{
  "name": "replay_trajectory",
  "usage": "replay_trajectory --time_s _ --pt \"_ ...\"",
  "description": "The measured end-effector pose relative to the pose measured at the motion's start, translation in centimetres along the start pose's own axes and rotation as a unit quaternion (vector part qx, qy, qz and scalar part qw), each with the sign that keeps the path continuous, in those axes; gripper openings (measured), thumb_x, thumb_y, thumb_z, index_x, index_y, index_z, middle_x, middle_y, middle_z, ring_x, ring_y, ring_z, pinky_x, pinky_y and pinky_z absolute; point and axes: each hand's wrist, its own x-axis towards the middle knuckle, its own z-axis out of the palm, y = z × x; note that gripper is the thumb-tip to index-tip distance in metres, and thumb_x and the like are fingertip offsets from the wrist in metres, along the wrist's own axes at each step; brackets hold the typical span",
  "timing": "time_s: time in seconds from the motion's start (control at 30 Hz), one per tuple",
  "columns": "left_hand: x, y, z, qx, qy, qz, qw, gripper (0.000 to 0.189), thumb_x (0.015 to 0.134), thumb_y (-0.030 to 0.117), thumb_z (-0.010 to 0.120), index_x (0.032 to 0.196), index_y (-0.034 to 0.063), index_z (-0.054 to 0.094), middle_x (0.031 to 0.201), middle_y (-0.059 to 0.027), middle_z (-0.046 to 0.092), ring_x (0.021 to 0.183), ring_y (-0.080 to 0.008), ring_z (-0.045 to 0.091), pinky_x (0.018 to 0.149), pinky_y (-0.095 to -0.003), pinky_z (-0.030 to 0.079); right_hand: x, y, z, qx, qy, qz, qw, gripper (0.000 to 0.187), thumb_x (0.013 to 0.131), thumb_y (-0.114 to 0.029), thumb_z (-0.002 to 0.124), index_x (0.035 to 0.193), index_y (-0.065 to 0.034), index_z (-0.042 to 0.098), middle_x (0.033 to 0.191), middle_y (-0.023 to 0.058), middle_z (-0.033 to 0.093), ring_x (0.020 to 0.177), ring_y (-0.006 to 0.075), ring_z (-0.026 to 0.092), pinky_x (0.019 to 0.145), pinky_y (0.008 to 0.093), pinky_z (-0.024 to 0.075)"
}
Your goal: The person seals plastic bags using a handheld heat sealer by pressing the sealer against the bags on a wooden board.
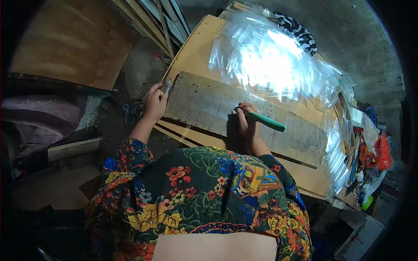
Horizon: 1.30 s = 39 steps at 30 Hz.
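A worn wooden board (209, 94) lies aslant before me on a larger yellowish sheet (196, 40). At the board's left end, my left hand (154, 103) pinches a small piece of clear plastic (168, 86) between thumb and fingers. My right hand (249, 125) is over the middle of the board, its fingers closed around a green-handled tool (266, 121). The handle sticks out to the right; a short greyish tip shows by the thumb, too small to name the tool surely. Beyond the board spreads a big heap of clear plastic pieces (261, 62), glaring with reflected light.
A black-and-white striped cloth or bag (295, 32) lies behind the plastic. At the right are a red plastic bag (382, 151), a bright green object (367, 203) and assorted small items. Wooden strips (147, 24) lean at the back left, near a brown panel (75, 42). Slippers (132, 113) lie on the floor.
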Motion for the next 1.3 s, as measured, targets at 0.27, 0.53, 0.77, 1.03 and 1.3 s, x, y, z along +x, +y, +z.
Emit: replay_trajectory --time_s 0.27,0.53,0.77,1.03,1.3 --pt "0.0 -1.3 0.5 0.001 0.007 0.017 1.000 0.021 0.082 0.011 0.057 0.068 0.0013 0.045 0.122 -0.0190 0.046 0.109 -0.0347 0.047 0.088 -0.0419 0.038 -0.4 0.3 -1.3 0.059 0.022 0.090 0.994 0.007 0.077 -0.005 0.059 0.073 0.0016 0.056 0.085 0.0139 0.058 0.079 0.0287 0.056 0.071 0.0352 0.0441" --pt "0.0 -1.0 0.3 -0.005 0.005 0.014 1.000 0.021 0.082 0.011 0.056 0.068 0.0009 0.046 0.122 -0.0195 0.046 0.109 -0.0349 0.047 0.087 -0.0424 0.039 -0.6 1.0 -1.3 0.048 0.015 0.059 0.997 0.007 0.075 -0.006 0.060 0.074 0.0008 0.058 0.086 0.0126 0.059 0.080 0.0286 0.055 0.073 0.0362 0.0432" --pt "0.0 -0.8 0.3 0.002 0.012 0.017 1.000 0.019 0.082 0.009 0.056 0.069 0.0009 0.044 0.121 -0.0191 0.047 0.109 -0.0354 0.047 0.085 -0.0427 0.040 -0.2 0.8 -1.2 -0.124 -0.059 0.011 0.991 0.009 0.079 -0.005 0.056 0.075 0.0025 0.057 0.092 0.0127 0.057 0.085 0.0263 0.055 0.076 0.0348 0.0428" --pt "1.5 -2.5 -2.2 0.109 0.016 0.000 0.994 0.021 0.084 0.014 0.053 0.070 0.0005 0.045 0.126 -0.0162 0.045 0.111 -0.0332 0.047 0.088 -0.0414 0.040 0.1 1.6 -2.9 -0.002 0.004 0.042 0.999 0.010 0.078 -0.008 0.058 0.075 0.0005 0.055 0.088 0.0132 0.058 0.080 0.0281 0.055 0.072 0.0364 0.0436" --pt "1.5 -4.0 -3.0 0.110 0.034 -0.018 0.993 0.022 0.085 0.016 0.053 0.071 0.0001 0.046 0.126 -0.0129 0.046 0.112 -0.0319 0.045 0.089 -0.0395 0.039 -0.3 0.8 -1.4 -0.009 -0.014 0.040 0.999 0.008 0.077 -0.006 0.059 0.075 -0.0008 0.054 0.087 0.0129 0.058 0.082 0.0288 0.054 0.073 0.0361 0.0428"
